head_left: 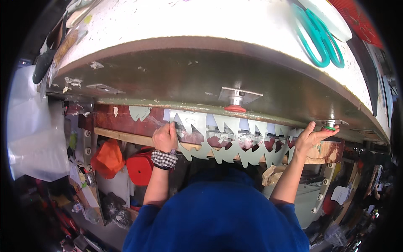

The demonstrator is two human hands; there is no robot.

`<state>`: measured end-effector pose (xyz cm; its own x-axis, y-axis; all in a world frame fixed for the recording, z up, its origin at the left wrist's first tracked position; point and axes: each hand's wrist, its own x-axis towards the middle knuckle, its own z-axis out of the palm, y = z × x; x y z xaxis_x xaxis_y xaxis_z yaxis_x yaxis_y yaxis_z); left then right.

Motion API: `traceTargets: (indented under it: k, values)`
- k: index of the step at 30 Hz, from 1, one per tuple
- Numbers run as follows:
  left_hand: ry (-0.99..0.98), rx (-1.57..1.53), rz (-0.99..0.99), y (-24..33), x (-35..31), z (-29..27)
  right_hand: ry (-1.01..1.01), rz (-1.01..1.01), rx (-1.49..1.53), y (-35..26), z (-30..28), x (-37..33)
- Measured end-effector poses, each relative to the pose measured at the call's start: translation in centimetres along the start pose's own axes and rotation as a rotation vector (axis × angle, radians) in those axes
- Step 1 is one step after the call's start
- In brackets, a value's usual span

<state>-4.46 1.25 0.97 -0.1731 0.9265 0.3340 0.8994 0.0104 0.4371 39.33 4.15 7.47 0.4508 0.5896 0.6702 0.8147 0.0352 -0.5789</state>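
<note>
A pale grey-green sheet (204,150) with leaf-like or jagged cut-outs hangs along the front, below the machine's dark front panel (168,71). At its left end my left hand (165,137) is closed on the sheet's edge, a checked band round the wrist. My right hand (311,137) is at the right, with thumb and fingers apart and nothing held. Its fingertips reach the green push button (329,128) under the panel and seem to touch it. A red push button (235,108) sits on the same panel, nearer the middle, with neither hand on it.
The white worktop (189,25) spreads above the panel, with teal-handled scissors (321,38) at its right. A wooden rail (126,137) runs behind the sheet. Lower left are an orange bag (108,158) and a red object (140,169). Clear plastic (37,130) hangs at far left.
</note>
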Motion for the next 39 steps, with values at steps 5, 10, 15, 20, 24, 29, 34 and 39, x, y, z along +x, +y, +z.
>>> traceTargets:
  k: [5,10,15,20,24,29,34,39]
  values:
    - [0.008,-0.096,-0.053,-0.1,-1.3,-0.7,-0.01,0.421,-0.122,6.9,-4.4,-3.6]
    - [-0.007,-0.146,-0.088,-0.7,-3.0,-0.9,-0.133,0.657,0.08,12.3,-7.2,-8.5]
    - [0.003,-0.167,-0.082,-2.0,-5.5,-1.5,-0.165,0.571,0.037,12.2,-10.4,-11.2]
    - [-0.039,-0.27,-0.157,-2.1,-9.8,-2.7,0.018,0.373,-0.065,3.5,-8.3,-12.0]
    - [0.121,-0.444,-0.393,-1.6,-9.1,-3.9,-0.637,-0.002,0.272,-9.0,1.1,-13.5]
    - [0.183,-0.304,0.004,0.6,-8.8,-6.4,-0.751,-0.023,0.369,-17.0,2.1,-18.7]
    - [-0.088,-0.371,0.106,6.2,-8.7,-3.2,-0.774,0.512,0.858,-14.0,0.7,-18.4]
    - [-0.12,-0.341,0.129,8.5,-6.7,-0.3,-0.739,0.552,0.94,-13.9,1.9,-18.4]
